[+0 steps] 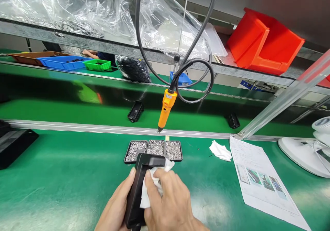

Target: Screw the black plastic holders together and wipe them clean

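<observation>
My left hand [117,203] is wrapped round the side of a black, box-shaped housing [133,193], held tilted above the green bench. White tissue [146,196] is bunched in my right hand [170,196] and pressed against the housing's face. The fingers of that hand are closed on the tissue. Just beyond the housing lies a black tray [124,159] with compartments of small metal washers and fasteners [173,151], its near edge partly hidden. An orange electric screwdriver [166,110] hangs above the tray on a coiled black cable.
A crumpled tissue [220,151] and a printed sheet [265,183] lie on the right, near a white fan [304,155]. A black part [15,145] is at left. Overhead, a shelf [116,44] carries plastic bags and a red bin [263,45]. Someone's hand [90,53] shows behind.
</observation>
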Demonstrator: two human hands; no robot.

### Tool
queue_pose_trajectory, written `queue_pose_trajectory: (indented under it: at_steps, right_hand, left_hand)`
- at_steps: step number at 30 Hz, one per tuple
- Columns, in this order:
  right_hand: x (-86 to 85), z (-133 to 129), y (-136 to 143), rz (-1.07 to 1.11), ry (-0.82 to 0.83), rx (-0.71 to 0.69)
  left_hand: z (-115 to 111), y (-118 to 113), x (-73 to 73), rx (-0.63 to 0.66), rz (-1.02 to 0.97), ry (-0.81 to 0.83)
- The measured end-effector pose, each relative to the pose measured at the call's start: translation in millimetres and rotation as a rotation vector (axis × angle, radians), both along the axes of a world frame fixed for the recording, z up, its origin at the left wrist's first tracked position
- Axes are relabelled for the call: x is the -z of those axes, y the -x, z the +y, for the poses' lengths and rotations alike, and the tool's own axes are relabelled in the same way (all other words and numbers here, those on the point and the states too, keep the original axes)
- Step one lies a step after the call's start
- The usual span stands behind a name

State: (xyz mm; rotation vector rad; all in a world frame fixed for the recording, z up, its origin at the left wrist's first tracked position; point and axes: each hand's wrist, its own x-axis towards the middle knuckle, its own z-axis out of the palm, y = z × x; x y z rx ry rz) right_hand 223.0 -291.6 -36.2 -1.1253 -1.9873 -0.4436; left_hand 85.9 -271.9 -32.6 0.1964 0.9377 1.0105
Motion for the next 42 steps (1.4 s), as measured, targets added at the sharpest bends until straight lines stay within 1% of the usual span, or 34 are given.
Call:
queue_pose_trajectory:
  at_steps: [3, 7, 8, 10, 12, 14, 16, 18, 20, 22, 25, 27, 29, 31, 33, 35, 37, 38, 40, 42]
  right_hand:
    - [-0.7, 0, 1, 0.011, -0.035, 0.005]
    - [3.0, 1, 0, 0.002, -0.001, -0.039]
    - [4.9, 1, -1, -0.01, 0.007, -0.061]
    - [6.8, 2, -5, -0.007, 0.018, -0.15]
    - [2.2, 3, -13, 0.028, 0.064, -0.256]
    - [-10.7, 1, -28, 0.081, 0.101, -0.299]
    - [-27.8, -2, -50, 0.125, 0.107, -0.255]
    - [-41.6, -7, -77, 0.13, 0.151, -0.154]
    - [-45.7, -12, -105, 0.076, 0.215, -0.01]
    - [-38.2, -16, -130, -0.006, 0.24, 0.163]
    - [-13.6, -18, -156, -0.123, 0.237, 0.382]
    - [3.7, -16, -163, -0.176, 0.264, 0.468]
    - [17.0, -15, -166, -0.21, 0.306, 0.521]
    - [24.9, -13, -167, -0.241, 0.34, 0.537]
    - [26.6, -14, -168, -0.268, 0.354, 0.526]
    - [21.7, -15, -170, -0.292, 0.333, 0.534]
    - [10.5, -18, -169, -0.283, 0.277, 0.551]
    - [3.4, -19, -168, -0.265, 0.244, 0.538]
    - [-10.5, -20, -160, -0.196, 0.184, 0.438]
    - [-18.0, -18, -145, -0.121, 0.141, 0.265]
  left_hand:
    - [-1, 0, -0.1, 0.006, -0.002, 0.014]
    - [-2, 0, 0.2, -0.008, -0.007, -0.005]
    - [-2, 0, 0.8, -0.002, -0.004, -0.012]
    - [-1, 1, 1.9, 0.008, 0.004, -0.004]
    - [0, 0, 2.0, 0.036, -0.016, 0.007]
    - [1, 0, 0.4, 0.083, -0.046, -0.026]
    - [1, -1, -2.2, 0.142, -0.038, -0.089]
    - [1, -1, -4.6, 0.193, 0.01, -0.139]
    - [2, 0, -5.8, 0.228, 0.044, -0.157]
    - [3, 0, -6.4, 0.233, 0.05, -0.152]
    - [4, 0, -8.4, 0.226, 0.031, -0.142]
    - [4, 0, -11.0, 0.221, 0.019, -0.129]
    - [4, 0, -13.0, 0.214, 0.018, -0.117]
    - [4, 0, -13.4, 0.199, 0.02, -0.133]
    - [6, 0, -12.3, 0.193, 0.016, -0.165]
    - [7, -1, -10.9, 0.195, 0.005, -0.186]
    - [8, 0, -10.1, 0.194, -0.008, -0.186]
    - [8, 0, -9.8, 0.193, -0.013, -0.18]
    - [7, 0, -9.7, 0.188, -0.027, -0.172]
    - [7, 0, -9.8, 0.167, -0.064, -0.162]
